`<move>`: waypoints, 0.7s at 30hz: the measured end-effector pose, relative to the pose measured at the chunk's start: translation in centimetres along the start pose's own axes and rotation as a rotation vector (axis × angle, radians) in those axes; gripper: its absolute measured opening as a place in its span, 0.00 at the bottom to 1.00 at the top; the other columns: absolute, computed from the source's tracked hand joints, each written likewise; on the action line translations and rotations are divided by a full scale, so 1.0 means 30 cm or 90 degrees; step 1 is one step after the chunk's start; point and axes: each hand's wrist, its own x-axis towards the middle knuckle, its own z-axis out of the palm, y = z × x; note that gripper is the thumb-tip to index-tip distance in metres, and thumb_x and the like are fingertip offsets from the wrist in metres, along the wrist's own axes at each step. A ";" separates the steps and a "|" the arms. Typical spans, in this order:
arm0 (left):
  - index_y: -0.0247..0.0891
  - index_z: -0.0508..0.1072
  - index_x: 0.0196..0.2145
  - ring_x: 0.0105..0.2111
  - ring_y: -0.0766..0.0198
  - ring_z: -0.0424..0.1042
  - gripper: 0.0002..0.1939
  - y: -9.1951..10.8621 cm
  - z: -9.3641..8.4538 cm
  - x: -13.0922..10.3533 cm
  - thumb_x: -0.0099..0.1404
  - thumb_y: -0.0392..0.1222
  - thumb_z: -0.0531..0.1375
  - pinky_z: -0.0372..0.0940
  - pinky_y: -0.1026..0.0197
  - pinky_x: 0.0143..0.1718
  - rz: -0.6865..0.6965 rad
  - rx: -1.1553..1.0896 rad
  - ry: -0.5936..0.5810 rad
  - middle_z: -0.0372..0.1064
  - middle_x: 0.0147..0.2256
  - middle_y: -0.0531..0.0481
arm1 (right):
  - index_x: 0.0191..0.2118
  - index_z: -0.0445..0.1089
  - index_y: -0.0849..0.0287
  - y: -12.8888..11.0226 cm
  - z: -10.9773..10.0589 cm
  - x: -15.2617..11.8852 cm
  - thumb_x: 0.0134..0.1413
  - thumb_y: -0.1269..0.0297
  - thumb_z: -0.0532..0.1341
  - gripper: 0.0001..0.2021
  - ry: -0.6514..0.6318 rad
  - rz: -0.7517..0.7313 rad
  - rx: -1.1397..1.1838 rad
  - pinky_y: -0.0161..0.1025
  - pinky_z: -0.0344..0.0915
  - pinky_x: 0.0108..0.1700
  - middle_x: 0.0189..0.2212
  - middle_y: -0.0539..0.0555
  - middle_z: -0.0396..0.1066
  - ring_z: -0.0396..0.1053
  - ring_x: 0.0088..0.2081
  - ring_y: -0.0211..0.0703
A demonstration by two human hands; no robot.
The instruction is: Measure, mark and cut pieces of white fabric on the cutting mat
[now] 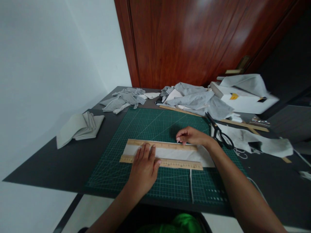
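Two wooden rulers, an upper one [175, 146] and a lower one [179, 163], lie along a strip of white fabric [177, 154] on the green cutting mat [143, 123]. My left hand [145, 165] rests flat across the fabric and both rulers, fingers stretched out. Just above the upper ruler, toward its right end, my right hand [188, 136] is closed with its fingertips together; what it holds, if anything, is too small to make out. A thin white cord [191, 186] runs down from the lower ruler's edge.
Black scissors [218, 132] lie at the mat's right edge, beside white fabric scraps [239, 137]. Grey cloth piles [194, 95] and a white box [238, 98] stand at the back. Folded fabric [81, 126] sits on the left, and a long wooden strip [181, 110] crosses behind the mat.
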 end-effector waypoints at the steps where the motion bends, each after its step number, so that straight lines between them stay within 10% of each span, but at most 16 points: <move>1: 0.30 0.62 0.67 0.67 0.39 0.61 0.27 0.000 0.001 -0.001 0.77 0.47 0.50 0.59 0.36 0.67 -0.001 -0.002 0.000 0.60 0.67 0.29 | 0.33 0.75 0.61 -0.001 0.000 0.000 0.57 0.47 0.67 0.19 -0.004 0.000 -0.005 0.34 0.62 0.30 0.24 0.49 0.71 0.69 0.26 0.38; 21: 0.33 0.63 0.67 0.65 0.39 0.61 0.26 0.002 0.005 -0.007 0.76 0.45 0.53 0.61 0.35 0.65 -0.019 -0.040 0.014 0.60 0.64 0.30 | 0.32 0.77 0.62 -0.033 0.014 -0.004 0.54 0.55 0.66 0.13 -0.026 0.023 -0.017 0.34 0.61 0.30 0.22 0.49 0.72 0.67 0.25 0.38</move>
